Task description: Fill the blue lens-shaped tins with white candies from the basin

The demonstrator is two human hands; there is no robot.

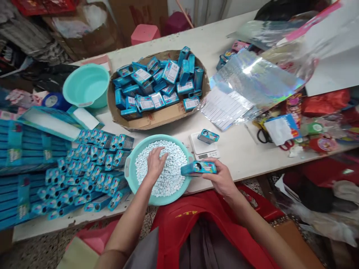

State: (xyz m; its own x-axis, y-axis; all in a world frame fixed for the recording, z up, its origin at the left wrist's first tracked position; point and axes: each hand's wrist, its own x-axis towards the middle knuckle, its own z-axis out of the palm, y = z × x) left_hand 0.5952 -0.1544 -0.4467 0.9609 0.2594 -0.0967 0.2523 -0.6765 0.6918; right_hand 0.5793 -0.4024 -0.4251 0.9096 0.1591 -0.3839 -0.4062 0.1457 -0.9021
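My right hand grips a small blue box by its end, holding it over the right rim of a turquoise basin. A round hole shows in the box's upward-facing side. Small white pellets fill the basin, and my left hand lies over them, fingers slightly bent and thumb apart. Whether any pellets are under its fingertips is hidden. Just beyond my right hand, another blue box rests on a small white digital scale.
Many blue boxes stand in rows left of the basin. A cut-down cardboard box behind it holds more blue boxes. An empty turquoise basin sits back left. Plastic sheets, scissors and packets lie on the right.
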